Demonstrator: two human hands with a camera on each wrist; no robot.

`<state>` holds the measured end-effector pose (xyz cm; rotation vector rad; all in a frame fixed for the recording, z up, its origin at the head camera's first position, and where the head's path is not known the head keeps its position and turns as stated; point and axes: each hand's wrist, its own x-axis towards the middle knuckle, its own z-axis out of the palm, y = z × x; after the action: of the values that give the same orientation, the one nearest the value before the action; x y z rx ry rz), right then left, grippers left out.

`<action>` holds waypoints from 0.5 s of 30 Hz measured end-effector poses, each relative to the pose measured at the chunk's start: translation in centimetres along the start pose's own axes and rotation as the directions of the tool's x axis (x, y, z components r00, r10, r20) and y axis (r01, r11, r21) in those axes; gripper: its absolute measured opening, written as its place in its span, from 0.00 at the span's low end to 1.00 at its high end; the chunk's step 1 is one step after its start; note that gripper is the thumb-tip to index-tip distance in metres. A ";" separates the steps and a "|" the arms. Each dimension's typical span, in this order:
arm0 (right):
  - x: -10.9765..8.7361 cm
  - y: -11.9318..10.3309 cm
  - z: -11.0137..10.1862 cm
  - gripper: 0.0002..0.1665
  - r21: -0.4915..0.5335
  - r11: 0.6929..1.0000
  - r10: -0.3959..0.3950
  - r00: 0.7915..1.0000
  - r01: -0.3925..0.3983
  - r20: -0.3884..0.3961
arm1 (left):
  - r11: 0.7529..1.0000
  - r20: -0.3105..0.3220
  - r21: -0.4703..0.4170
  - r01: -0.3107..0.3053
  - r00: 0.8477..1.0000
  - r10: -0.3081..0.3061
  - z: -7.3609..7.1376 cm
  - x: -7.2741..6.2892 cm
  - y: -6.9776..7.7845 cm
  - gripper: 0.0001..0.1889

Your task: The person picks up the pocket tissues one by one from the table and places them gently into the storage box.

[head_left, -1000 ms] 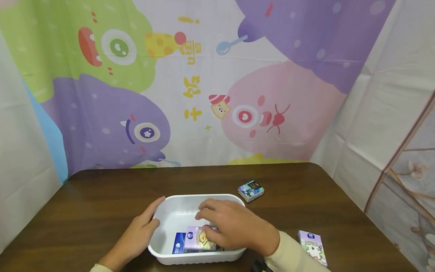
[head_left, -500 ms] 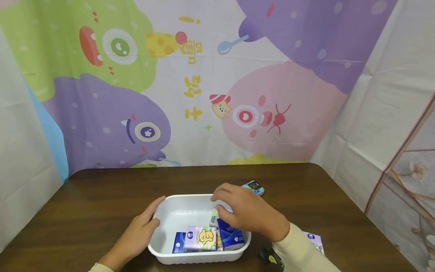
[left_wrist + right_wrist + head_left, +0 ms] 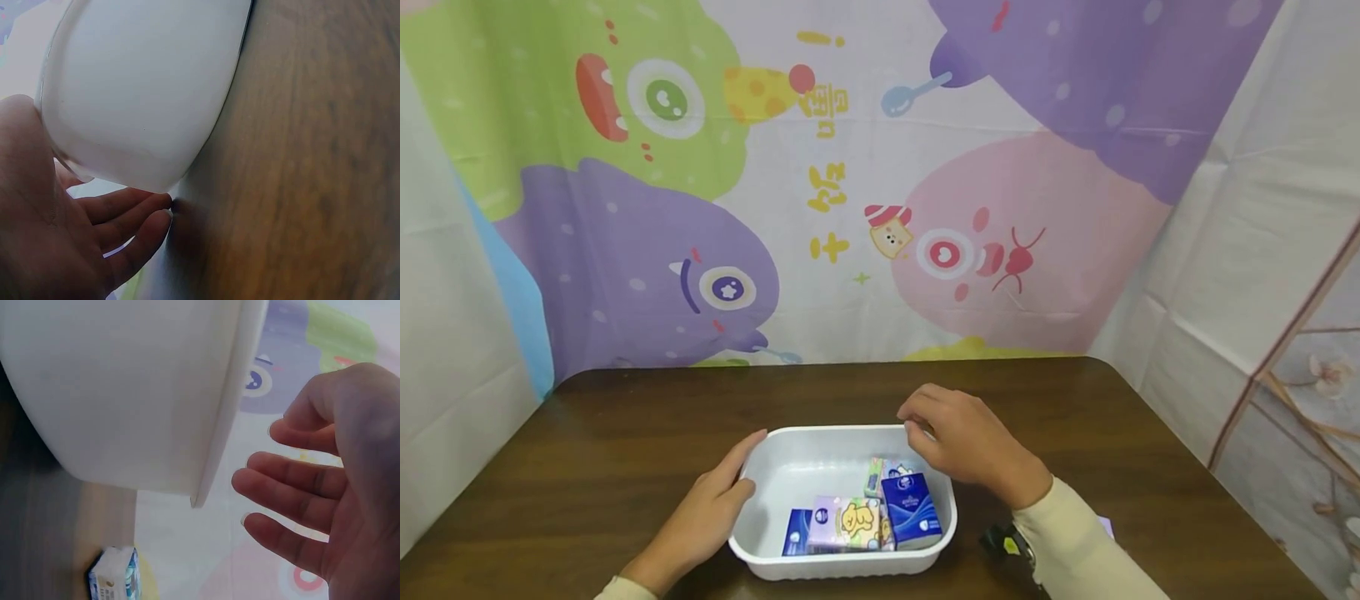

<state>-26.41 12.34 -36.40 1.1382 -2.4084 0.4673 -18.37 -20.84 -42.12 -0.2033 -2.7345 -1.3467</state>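
Note:
A white plastic tub [image 3: 842, 569] stands on the table with several pocket tissue packs inside. A dark blue tissue pack [image 3: 913, 510] leans at the tub's right end, beside a lilac bear-print tissue pack [image 3: 846, 523]. Another blue tissue pack [image 3: 795, 533] is partly covered at the left; a pastel tissue pack [image 3: 874, 477] lies behind. My left hand [image 3: 709, 507] holds the tub's left end, thumb at the rim and fingers along the outer side. Above the back right corner, my right hand [image 3: 966, 437] has loosely bent fingers and nothing in them, as the right wrist view [image 3: 294, 487] confirms.
A small blue-and-white tissue pack [image 3: 114, 575] stands on the table beyond the tub, hidden behind the right hand in the head view. A lilac pack [image 3: 1107, 526] peeks out by the right sleeve [image 3: 1086, 542]. A cartoon-print curtain [image 3: 842, 317] hangs behind the table.
My right hand has risen out of the tub and moved back and right, past its back right corner, uncovering the dark blue pack. The left hand stays at the tub.

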 end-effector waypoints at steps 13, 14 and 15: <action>-0.1 0.7 0.1 0.17 -0.116 0.932 0.358 0.922 -0.343 0.146 | 1.000 0.003 -0.023 0.009 1.000 -0.009 -0.2 -0.1 -0.2 0.31; -0.2 0.7 0.1 0.18 -0.117 0.926 0.375 0.914 -0.360 0.157 | 1.000 0.006 -0.027 0.011 1.000 -0.011 -0.2 -0.1 -0.1 0.31; -0.2 0.8 0.1 0.18 -0.118 0.921 0.387 0.907 -0.371 0.166 | 1.000 0.006 -0.029 0.013 1.000 -0.013 -0.1 -0.1 -0.1 0.31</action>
<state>-26.91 12.90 -36.71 0.6992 -2.7994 0.3863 -18.32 -21.04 -42.13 -0.1918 -2.7269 -1.3913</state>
